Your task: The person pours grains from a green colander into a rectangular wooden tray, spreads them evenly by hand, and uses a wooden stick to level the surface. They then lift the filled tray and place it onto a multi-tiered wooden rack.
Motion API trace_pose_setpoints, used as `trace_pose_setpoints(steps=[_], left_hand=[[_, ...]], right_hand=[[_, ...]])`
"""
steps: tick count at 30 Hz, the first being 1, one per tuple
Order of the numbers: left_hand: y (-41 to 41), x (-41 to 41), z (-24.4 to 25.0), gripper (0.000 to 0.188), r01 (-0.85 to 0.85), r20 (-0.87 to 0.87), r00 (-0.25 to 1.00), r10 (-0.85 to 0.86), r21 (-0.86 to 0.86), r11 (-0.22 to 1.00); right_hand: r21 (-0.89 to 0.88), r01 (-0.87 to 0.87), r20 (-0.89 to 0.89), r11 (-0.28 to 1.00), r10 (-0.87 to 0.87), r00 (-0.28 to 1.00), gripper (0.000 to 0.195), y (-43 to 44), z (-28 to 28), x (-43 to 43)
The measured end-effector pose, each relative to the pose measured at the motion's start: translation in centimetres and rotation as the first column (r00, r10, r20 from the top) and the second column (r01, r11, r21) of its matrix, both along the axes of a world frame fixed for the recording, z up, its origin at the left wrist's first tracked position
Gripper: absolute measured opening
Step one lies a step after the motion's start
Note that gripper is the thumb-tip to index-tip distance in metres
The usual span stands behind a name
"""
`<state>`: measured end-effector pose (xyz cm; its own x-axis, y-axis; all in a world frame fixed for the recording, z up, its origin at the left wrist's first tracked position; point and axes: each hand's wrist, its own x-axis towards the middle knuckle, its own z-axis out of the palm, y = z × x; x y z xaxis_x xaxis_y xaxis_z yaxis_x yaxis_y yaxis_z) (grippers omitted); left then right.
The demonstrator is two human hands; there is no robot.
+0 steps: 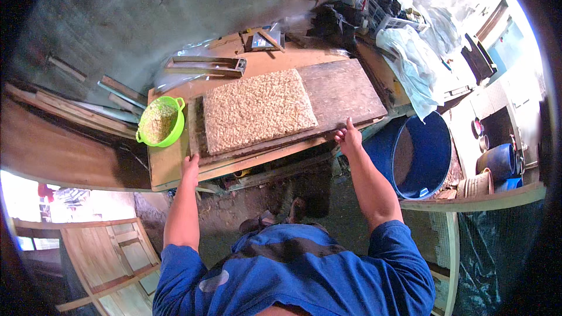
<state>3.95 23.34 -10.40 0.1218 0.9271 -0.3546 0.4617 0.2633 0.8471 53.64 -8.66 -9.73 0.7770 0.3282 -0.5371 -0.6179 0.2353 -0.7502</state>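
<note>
A flat rectangular slab of pale puffed grain [259,112] covers the left and middle of a dark wooden board [340,87]. The board's right part is bare, and a narrow strip shows left of the slab. At the board's front left corner, my left hand [190,170] grips the edge. My right hand [350,139] holds the front edge farther right, thumb pointing up and fingers curled; part of its grip is hidden. To the left of the board stands a lime-green two-handled bowl [175,128] with loose pale grain inside.
The board lies on a worktable [169,171]. Behind it are an open wooden frame [204,70] and a small flat device [268,40]. A blue barrel [382,151] is close by my right forearm. Plastic bags [410,63] and a crate [390,22] sit at back right.
</note>
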Motion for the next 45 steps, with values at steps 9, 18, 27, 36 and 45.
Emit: trace_pose_setpoints(steps=[9, 18, 27, 36, 45], left_hand=[[-0.1, -0.7, -0.7, 0.069, 0.032, -0.013, 0.999, -0.034, -0.085, 0.996], [-3.9, -1.4, 0.8, 0.047, -0.052, 0.017, 0.998, 0.054, -0.093, 0.994], [-6.2, -2.4, 1.8, 0.053, -0.077, 0.153, 0.979, 0.132, -0.324, 0.943], [-1.1, -0.2, 0.4, 0.090, 0.009, 0.335, 0.905, 0.261, -0.629, 0.777], [-1.3, 1.6, -0.2, 0.118, -0.082, 0.215, 0.953, 0.214, -0.497, 0.864]], right_hand=[[-0.196, -0.060, 0.156, 0.979, 0.091, 0.984, 0.039, 0.7, -1.4, 0.6], [-0.303, -0.054, 0.153, 0.951, 0.105, 0.983, 0.031, 1.2, 0.1, 1.2], [-0.287, -0.058, 0.186, 0.956, 0.115, 0.976, 0.030, 1.6, 0.6, 2.5], [-0.056, -0.047, 0.020, 0.997, 0.048, 0.999, 0.032, 2.8, -0.5, 3.6], [0.062, -0.039, 0.008, 0.997, 0.038, 0.999, 0.030, 3.2, 0.2, 3.2]])
